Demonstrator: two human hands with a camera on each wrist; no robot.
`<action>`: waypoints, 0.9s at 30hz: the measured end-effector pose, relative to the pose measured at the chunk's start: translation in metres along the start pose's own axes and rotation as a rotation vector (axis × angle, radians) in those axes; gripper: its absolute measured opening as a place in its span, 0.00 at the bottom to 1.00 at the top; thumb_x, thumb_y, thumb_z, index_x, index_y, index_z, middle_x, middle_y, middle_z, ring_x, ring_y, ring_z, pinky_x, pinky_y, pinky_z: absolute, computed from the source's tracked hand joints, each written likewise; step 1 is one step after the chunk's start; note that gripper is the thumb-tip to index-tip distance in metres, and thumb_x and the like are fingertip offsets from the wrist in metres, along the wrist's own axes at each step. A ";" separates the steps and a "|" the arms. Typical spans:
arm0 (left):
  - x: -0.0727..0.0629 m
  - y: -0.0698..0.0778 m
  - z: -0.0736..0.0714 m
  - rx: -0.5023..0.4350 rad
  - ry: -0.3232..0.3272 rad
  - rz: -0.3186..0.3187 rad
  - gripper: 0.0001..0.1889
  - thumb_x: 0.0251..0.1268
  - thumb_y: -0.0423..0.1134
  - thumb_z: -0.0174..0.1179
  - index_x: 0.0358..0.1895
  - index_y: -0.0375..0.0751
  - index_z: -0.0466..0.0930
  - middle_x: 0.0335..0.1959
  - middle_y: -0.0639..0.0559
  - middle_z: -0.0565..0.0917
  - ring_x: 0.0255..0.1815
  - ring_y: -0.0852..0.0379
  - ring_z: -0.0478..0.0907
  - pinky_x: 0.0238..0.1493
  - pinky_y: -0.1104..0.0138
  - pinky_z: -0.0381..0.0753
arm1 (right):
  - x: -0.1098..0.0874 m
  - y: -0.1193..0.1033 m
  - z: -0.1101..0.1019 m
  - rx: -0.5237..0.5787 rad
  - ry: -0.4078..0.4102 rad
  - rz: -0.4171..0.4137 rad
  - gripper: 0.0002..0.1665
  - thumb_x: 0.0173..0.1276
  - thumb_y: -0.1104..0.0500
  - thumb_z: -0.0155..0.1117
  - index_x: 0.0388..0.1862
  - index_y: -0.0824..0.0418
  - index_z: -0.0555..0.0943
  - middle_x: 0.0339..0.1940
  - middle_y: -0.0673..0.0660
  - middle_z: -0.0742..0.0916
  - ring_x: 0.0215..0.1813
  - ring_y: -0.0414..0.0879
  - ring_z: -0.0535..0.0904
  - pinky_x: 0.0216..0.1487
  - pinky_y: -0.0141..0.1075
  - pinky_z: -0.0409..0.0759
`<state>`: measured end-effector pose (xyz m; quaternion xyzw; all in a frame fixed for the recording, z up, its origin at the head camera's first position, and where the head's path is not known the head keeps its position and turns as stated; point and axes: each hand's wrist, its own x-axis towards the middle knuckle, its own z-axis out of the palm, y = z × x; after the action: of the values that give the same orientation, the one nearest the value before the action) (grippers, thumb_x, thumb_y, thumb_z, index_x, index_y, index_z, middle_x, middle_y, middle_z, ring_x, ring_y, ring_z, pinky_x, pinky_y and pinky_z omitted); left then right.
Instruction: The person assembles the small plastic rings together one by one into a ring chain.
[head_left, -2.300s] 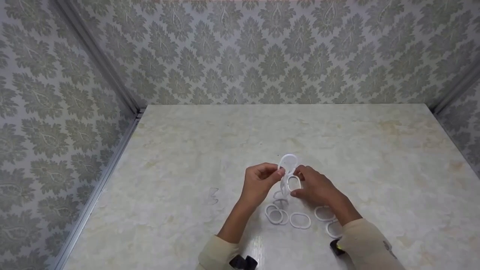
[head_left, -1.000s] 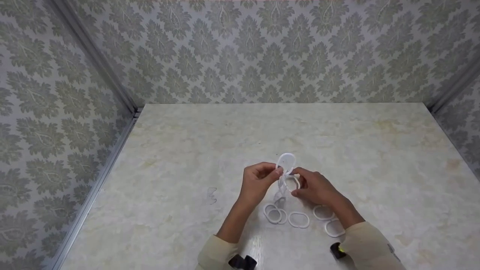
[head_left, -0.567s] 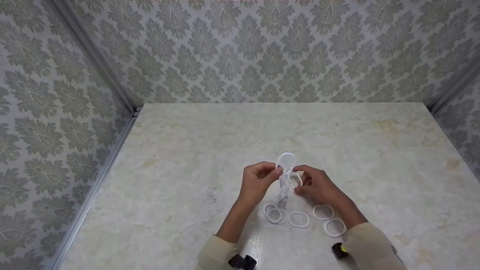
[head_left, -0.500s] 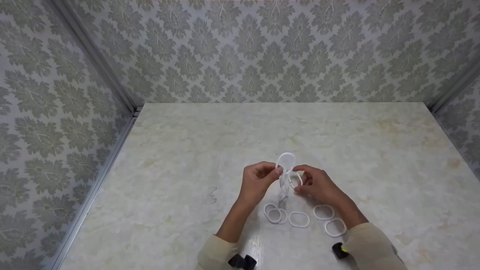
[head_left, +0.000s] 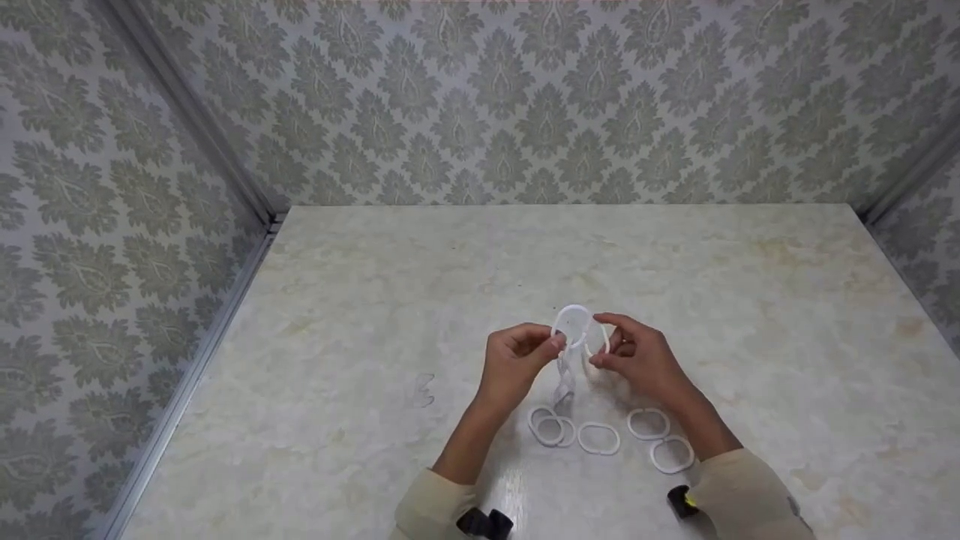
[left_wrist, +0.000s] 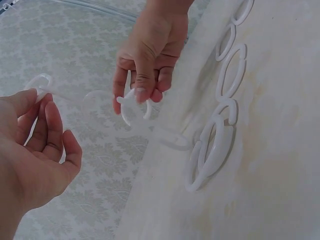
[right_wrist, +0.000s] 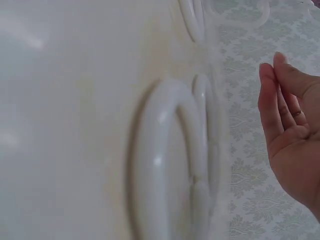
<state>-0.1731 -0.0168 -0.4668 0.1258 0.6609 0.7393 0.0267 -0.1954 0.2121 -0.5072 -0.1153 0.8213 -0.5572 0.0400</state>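
Head view: left hand [head_left: 521, 364] pinches the white left ring [head_left: 574, 307] between thumb and index, right of frame centre. Right hand [head_left: 637, 356] pinches the right ring [head_left: 608, 341] the same way, just beside it. Rings overlap in view; can't tell if linked. Pale chain [head_left: 565, 386] trails down below the left ring, blurred, link count unclear. Five loose rings [head_left: 598, 453] on the table [head_left: 412, 285], lower right of centre: overlapping pair, one just right of it, two more further right, edges at or near contact.

Markings: dark mark [head_left: 795, 506] on right sleeve [head_left: 750, 487], lower right, too small to read.

Left wrist only: right ring has a gap, ends apart. Loose rings run down the right side of frame.

Right wrist only: nearest ring [right_wrist: 156, 160] fills lower centre, seam visible on its side. Thumb and index tips meet at frame right; can't make out the ring between them.

Edges: table's far edge runs straight across upper-mid frame, patterned wall [head_left: 480, 97] behind. Metal rail [head_left: 189, 386] along left edge. Plenty of tabletop beyond the hands, most of it left; faint outline [head_left: 426, 391] there, left of the left hand.
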 end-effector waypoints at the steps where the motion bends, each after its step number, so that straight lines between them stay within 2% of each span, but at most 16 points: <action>1: 0.000 0.000 0.000 0.001 -0.001 -0.001 0.11 0.68 0.30 0.64 0.46 0.22 0.84 0.39 0.35 0.89 0.34 0.65 0.81 0.43 0.73 0.83 | 0.000 -0.002 -0.001 0.018 0.013 -0.010 0.37 0.62 0.68 0.73 0.71 0.67 0.73 0.31 0.54 0.80 0.33 0.34 0.84 0.38 0.24 0.82; 6: 0.001 -0.001 0.000 0.013 -0.004 -0.004 0.11 0.69 0.31 0.64 0.46 0.22 0.84 0.39 0.37 0.89 0.34 0.65 0.82 0.43 0.74 0.84 | -0.003 -0.012 -0.004 0.096 0.058 -0.041 0.39 0.61 0.70 0.74 0.71 0.68 0.71 0.30 0.51 0.80 0.33 0.35 0.85 0.38 0.25 0.83; 11: 0.001 -0.001 0.001 0.012 -0.005 0.001 0.11 0.68 0.30 0.63 0.46 0.22 0.84 0.39 0.34 0.89 0.34 0.65 0.81 0.42 0.74 0.83 | -0.005 -0.017 -0.004 0.157 0.074 -0.065 0.40 0.61 0.71 0.73 0.72 0.69 0.70 0.29 0.49 0.80 0.33 0.36 0.86 0.41 0.27 0.86; 18: 0.001 0.000 0.001 0.006 0.009 -0.017 0.11 0.67 0.29 0.64 0.46 0.22 0.84 0.40 0.36 0.90 0.35 0.65 0.82 0.43 0.74 0.84 | -0.008 -0.024 -0.002 0.365 0.070 -0.120 0.38 0.62 0.77 0.68 0.71 0.77 0.66 0.29 0.50 0.80 0.34 0.38 0.88 0.42 0.31 0.88; 27: 0.000 0.001 0.001 0.013 0.021 -0.014 0.11 0.67 0.30 0.64 0.46 0.22 0.84 0.38 0.38 0.89 0.34 0.64 0.82 0.42 0.74 0.84 | -0.012 -0.038 -0.001 0.419 0.106 -0.042 0.38 0.63 0.76 0.66 0.72 0.75 0.66 0.29 0.48 0.82 0.33 0.39 0.89 0.39 0.31 0.87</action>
<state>-0.1731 -0.0161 -0.4661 0.1137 0.6667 0.7362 0.0241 -0.1786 0.2027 -0.4723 -0.0921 0.6858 -0.7219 0.0084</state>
